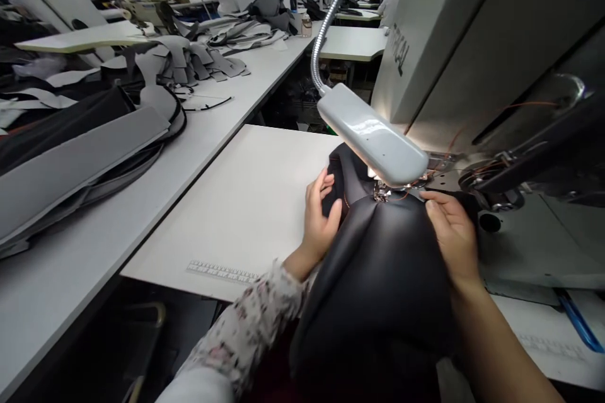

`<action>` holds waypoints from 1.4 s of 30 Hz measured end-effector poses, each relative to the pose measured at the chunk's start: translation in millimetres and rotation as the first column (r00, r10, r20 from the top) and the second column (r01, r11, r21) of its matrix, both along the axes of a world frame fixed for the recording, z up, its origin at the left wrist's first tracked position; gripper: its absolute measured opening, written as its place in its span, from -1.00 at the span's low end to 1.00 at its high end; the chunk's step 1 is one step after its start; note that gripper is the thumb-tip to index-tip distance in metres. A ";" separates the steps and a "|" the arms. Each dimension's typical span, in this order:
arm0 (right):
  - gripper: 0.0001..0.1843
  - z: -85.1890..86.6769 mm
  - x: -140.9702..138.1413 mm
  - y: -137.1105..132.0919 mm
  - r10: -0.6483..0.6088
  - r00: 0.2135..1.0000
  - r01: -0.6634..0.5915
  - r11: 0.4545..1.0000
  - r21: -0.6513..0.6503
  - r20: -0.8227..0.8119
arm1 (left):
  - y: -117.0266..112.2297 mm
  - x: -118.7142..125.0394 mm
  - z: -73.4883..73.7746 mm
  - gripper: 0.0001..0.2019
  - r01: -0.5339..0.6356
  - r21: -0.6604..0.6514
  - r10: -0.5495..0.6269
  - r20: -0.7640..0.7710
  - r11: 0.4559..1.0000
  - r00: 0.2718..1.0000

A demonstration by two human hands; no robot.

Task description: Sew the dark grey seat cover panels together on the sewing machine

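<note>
A large piece of black leather-like material (392, 271) drapes down from the sewing machine's presser foot (380, 191), where it bunches into folds. My left hand (321, 214) curls around its left edge, thumb apart from the fingers, beside a part with orange stitching. On the other side, my right hand (451, 227) pinches the right edge between thumb and fingers, close to the foot. Orange thread runs through the sewing machine (454, 44). The lamp head (373, 135) hides part of the needle area and the material behind it.
A clear ruler (222, 272) lies on the white machine table (212, 201). Along the left, a long bench (198, 145) carries stacked grey and black cut pieces (85, 145). A blue tool or pen (579, 321) lies at the right. People and other workstations appear behind.
</note>
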State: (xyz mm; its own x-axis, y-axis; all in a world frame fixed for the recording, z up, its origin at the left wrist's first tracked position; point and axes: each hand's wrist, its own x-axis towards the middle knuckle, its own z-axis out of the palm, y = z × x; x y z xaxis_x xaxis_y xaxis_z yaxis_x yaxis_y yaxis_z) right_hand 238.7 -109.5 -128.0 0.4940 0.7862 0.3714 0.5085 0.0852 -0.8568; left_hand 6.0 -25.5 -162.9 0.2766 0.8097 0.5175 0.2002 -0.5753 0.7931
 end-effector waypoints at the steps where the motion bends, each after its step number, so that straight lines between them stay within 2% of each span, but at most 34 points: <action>1: -0.68 2.7 2.2 -3.0 0.007 0.999 -0.006 1.000 -0.024 0.045 | -11.1 -10.5 1.1 -0.46 0.014 0.100 -0.014 -0.007 0.995 1.000; 3: -0.66 10.4 4.7 -13.3 0.029 0.978 -0.027 1.000 -0.017 0.208 | -25.0 -27.2 9.5 -0.56 0.159 0.337 -0.123 -0.126 0.928 0.984; 4: -0.59 16.3 5.6 -19.3 0.079 0.941 -0.088 0.996 0.013 0.329 | -27.2 -32.6 16.0 -0.61 0.257 0.420 -0.186 -0.203 0.870 0.961; 5: -0.50 23.3 6.4 -24.6 0.163 0.873 -0.199 0.980 0.029 0.460 | -26.7 -35.9 23.5 -0.64 0.344 0.471 -0.235 -0.275 0.813 0.932; 6: -0.41 31.2 7.2 -28.5 0.277 0.762 -0.346 0.938 0.005 0.585 | -24.1 -37.4 31.3 -0.67 0.407 0.497 -0.269 -0.327 0.766 0.906; 7: -0.34 39.2 7.8 -30.5 0.392 0.620 -0.489 0.870 -0.056 0.680 | -20.2 -37.6 39.1 -0.69 0.450 0.520 -0.286 -0.367 0.727 0.885; 8: -0.30 46.8 8.2 -30.3 0.486 0.479 -0.598 0.790 -0.134 0.730 | -15.8 -36.8 46.6 -0.72 0.477 0.543 -0.286 -0.401 0.691 0.870; 9: -0.29 53.4 8.6 -28.0 0.550 0.375 -0.665 0.721 -0.197 0.746 | -11.5 -35.5 53.5 -0.74 0.495 0.567 -0.275 -0.431 0.658 0.859; 10: -0.31 58.5 9.0 -24.0 0.583 0.304 -0.701 0.672 -0.237 0.753 | -8.0 -34.1 59.9 -0.76 0.509 0.587 -0.260 -0.458 0.630 0.850; 12: -0.43 63.3 10.8 -13.4 0.582 0.243 -0.740 0.629 -0.239 0.776 | -4.4 -31.4 71.1 -0.78 0.524 0.611 -0.238 -0.489 0.593 0.839; 15: -0.58 60.9 18.0 0.9 0.569 0.268 -0.786 0.596 -0.165 0.777 | -8.3 -28.5 83.2 -0.74 0.519 0.599 -0.196 -0.521 0.609 0.831; 17: -0.59 58.0 24.8 6.6 0.594 0.302 -0.802 0.581 -0.137 0.746 | -14.4 -27.7 87.9 -0.73 0.498 0.568 -0.142 -0.555 0.655 0.820; 20: -0.55 57.0 31.6 9.8 0.634 0.308 -0.807 0.569 -0.159 0.709 | -21.8 -29.0 90.4 -0.78 0.476 0.520 -0.075 -0.616 0.709 0.785; 26: -0.70 58.1 24.0 4.4 0.609 0.270 -0.797 0.576 -0.181 0.746 | -21.5 -35.7 86.0 -0.79 0.522 0.469 -0.185 -0.592 0.712 0.784; 29: -0.74 59.0 22.1 3.8 0.600 0.289 -0.797 0.582 -0.159 0.746 | -21.0 -35.8 83.1 -0.81 0.510 0.449 -0.193 -0.582 0.734 0.790; 35: -0.70 61.7 27.1 10.7 0.594 0.301 -0.812 0.570 -0.126 0.746 | -22.4 -32.2 82.4 -0.81 0.489 0.447 -0.194 -0.558 0.749 0.807; 42: -0.43 49.2 38.2 15.3 0.602 0.363 -0.812 0.578 -0.075 0.711 | -18.5 -26.0 83.3 -0.81 0.465 0.509 -0.173 -0.519 0.724 0.837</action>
